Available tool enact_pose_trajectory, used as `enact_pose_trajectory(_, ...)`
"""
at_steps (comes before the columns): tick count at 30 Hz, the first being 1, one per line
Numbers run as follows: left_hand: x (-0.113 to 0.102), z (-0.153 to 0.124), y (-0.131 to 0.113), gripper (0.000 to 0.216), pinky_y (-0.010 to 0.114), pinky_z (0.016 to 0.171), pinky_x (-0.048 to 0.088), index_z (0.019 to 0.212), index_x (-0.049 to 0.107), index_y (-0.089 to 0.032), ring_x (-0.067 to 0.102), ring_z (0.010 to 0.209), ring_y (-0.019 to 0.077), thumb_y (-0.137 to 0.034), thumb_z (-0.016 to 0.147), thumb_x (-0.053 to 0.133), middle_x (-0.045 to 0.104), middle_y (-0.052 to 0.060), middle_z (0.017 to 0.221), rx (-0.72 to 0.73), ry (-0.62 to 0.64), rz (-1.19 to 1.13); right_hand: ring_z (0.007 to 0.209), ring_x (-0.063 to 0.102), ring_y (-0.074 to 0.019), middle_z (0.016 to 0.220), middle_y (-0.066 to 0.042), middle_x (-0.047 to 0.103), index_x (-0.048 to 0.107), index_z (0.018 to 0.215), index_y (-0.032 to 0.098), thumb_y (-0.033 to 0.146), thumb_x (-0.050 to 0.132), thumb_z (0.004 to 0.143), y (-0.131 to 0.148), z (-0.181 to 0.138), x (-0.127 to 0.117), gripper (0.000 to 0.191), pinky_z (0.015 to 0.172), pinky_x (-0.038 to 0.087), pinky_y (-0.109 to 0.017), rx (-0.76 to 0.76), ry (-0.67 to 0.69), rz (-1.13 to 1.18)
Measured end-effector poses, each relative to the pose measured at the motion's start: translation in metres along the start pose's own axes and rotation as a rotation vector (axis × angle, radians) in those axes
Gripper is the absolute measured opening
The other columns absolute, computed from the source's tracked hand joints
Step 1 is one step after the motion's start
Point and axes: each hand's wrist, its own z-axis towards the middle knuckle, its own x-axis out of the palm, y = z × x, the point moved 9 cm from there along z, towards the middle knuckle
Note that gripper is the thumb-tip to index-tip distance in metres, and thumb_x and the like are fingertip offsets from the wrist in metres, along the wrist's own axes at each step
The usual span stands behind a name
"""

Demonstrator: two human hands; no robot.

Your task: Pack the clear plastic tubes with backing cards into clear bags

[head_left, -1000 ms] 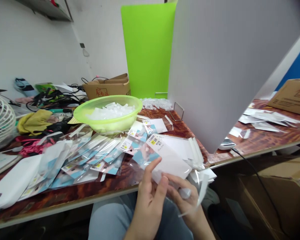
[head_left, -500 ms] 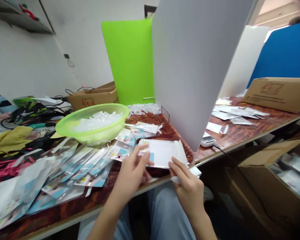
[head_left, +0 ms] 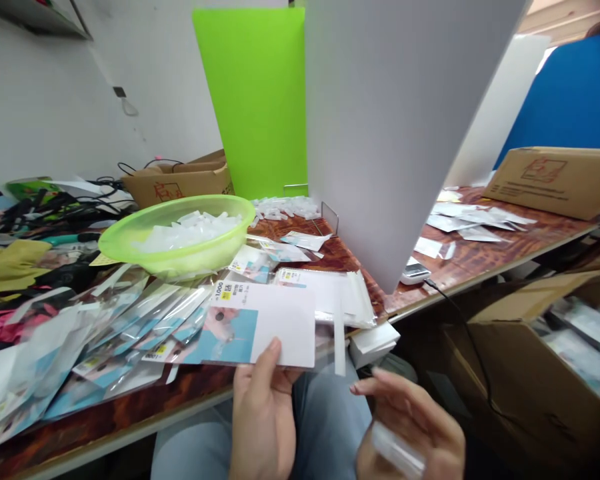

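Observation:
My left hand (head_left: 265, 413) grips a printed card (head_left: 285, 327) by its lower edge, thumb on top. The card is white with a blue photo panel and yellow price mark, tilted above the table edge. My right hand (head_left: 410, 420), partly blurred, is curled at lower right with a small translucent plastic piece (head_left: 397, 450) against its palm. Between the hands a narrow white strip (head_left: 339, 337) is upright in front of a stack of clear bags (head_left: 360, 300); whether it touches anything I cannot tell. Below the table edge shows a white stack of cards (head_left: 375, 343).
A green bowl (head_left: 115, 243) of translucent plastic pieces stands at left, with more pieces (head_left: 290, 208) behind. Bagged cards (head_left: 150, 327) spread over the left table. A grey divider (head_left: 380, 133) rises ahead. At right are a cabled white device (head_left: 415, 272) and an open carton (head_left: 500, 310).
My left hand now holds up the printed card, having been over the bag stack. My right hand has left the stack and dropped lower right. The white strip has appeared between them.

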Motion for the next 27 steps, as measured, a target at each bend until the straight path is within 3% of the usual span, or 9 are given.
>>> enact_pose_trajectory(3,-0.004,0.000,-0.002,0.044,0.030,0.058,0.061,0.101,0.070,-0.020,0.070,0.074,0.0187,-0.022,0.059,0.083,0.074,0.006,0.097,-0.074,0.003,-0.010,0.038,0.038,-0.0098,0.043,0.006,0.041,0.060,0.084,0.020,0.070,0.037,0.086,-0.041,0.005,0.020,0.055,0.041,0.038,-0.022,0.498,0.100,0.202)
enact_pose_trajectory(5,-0.009,-0.002,0.000,0.047,0.029,0.057,0.061,0.105,0.068,-0.019,0.070,0.073,0.0181,-0.024,0.061,0.083,0.074,0.007,0.100,-0.084,0.007,0.012,0.035,0.022,-0.0063,0.041,0.011,0.026,0.049,0.075,0.022,0.064,0.041,0.088,-0.055,-0.002,0.037,0.045,0.039,0.031,-0.018,0.742,0.194,0.308)
enact_pose_trajectory(6,-0.011,-0.003,0.001,0.046,0.028,0.057,0.061,0.105,0.068,-0.018,0.070,0.074,0.0182,-0.025,0.062,0.083,0.074,0.007,0.101,-0.081,0.022,0.032,0.036,0.023,-0.0060,0.043,0.011,0.027,0.045,0.073,0.023,0.057,0.047,0.089,-0.057,-0.005,0.044,0.038,0.040,0.031,-0.018,0.797,0.235,0.338)
enact_pose_trajectory(11,-0.021,-0.004,0.007,0.046,0.024,0.059,0.060,0.101,0.069,-0.017,0.072,0.079,0.0225,-0.031,0.060,0.086,0.075,0.007,0.095,-0.048,0.047,0.109,0.063,0.058,-0.0109,0.073,0.003,0.060,0.060,0.080,0.023,0.030,0.078,0.071,-0.048,-0.012,0.061,0.022,0.059,0.047,-0.022,0.709,0.385,0.292)
enact_pose_trajectory(14,-0.027,0.000,0.006,0.042,0.025,0.061,0.060,0.096,0.070,-0.015,0.072,0.079,0.0241,-0.034,0.062,0.085,0.075,0.009,0.093,-0.024,0.049,0.141,0.065,0.058,-0.0111,0.073,0.002,0.061,0.066,0.090,0.024,0.034,0.071,0.078,-0.049,-0.019,0.063,0.016,0.063,0.048,-0.023,0.725,0.431,0.278)
enact_pose_trajectory(17,-0.032,0.003,0.001,0.051,0.025,0.064,0.060,0.107,0.068,-0.016,0.072,0.081,0.0231,-0.033,0.062,0.085,0.075,0.009,0.098,-0.001,0.018,0.131,0.066,0.056,-0.0113,0.074,0.002,0.059,0.061,0.094,0.024,0.040,0.062,0.084,-0.053,-0.022,0.059,0.019,0.063,0.048,-0.023,0.743,0.406,0.279)
enact_pose_trajectory(21,-0.035,0.006,-0.003,0.063,0.022,0.071,0.059,0.118,0.062,-0.017,0.070,0.089,0.0205,-0.029,0.061,0.086,0.074,0.008,0.100,0.009,-0.026,0.124,0.066,0.056,-0.0081,0.076,0.004,0.059,0.059,0.087,0.025,0.030,0.072,0.078,-0.063,-0.026,0.048,0.016,0.063,0.047,-0.018,0.744,0.311,0.165)
enact_pose_trajectory(24,-0.040,0.008,-0.008,0.066,0.019,0.068,0.057,0.118,0.062,-0.017,0.070,0.086,0.0180,-0.029,0.059,0.087,0.073,0.007,0.100,0.060,-0.069,0.140,0.070,0.060,-0.0083,0.081,0.003,0.063,0.067,0.087,0.026,0.026,0.079,0.072,-0.066,-0.031,0.049,0.020,0.065,0.050,-0.017,0.730,0.347,0.112)
enact_pose_trajectory(27,-0.044,0.010,-0.005,0.059,0.019,0.068,0.056,0.111,0.065,-0.016,0.070,0.085,0.0183,-0.031,0.059,0.087,0.074,0.006,0.094,0.051,-0.051,0.180,0.062,0.057,-0.0062,0.084,0.002,0.064,0.071,0.093,0.028,0.027,0.075,0.076,-0.063,-0.034,0.051,0.017,0.058,0.048,-0.015,0.679,0.409,0.051)
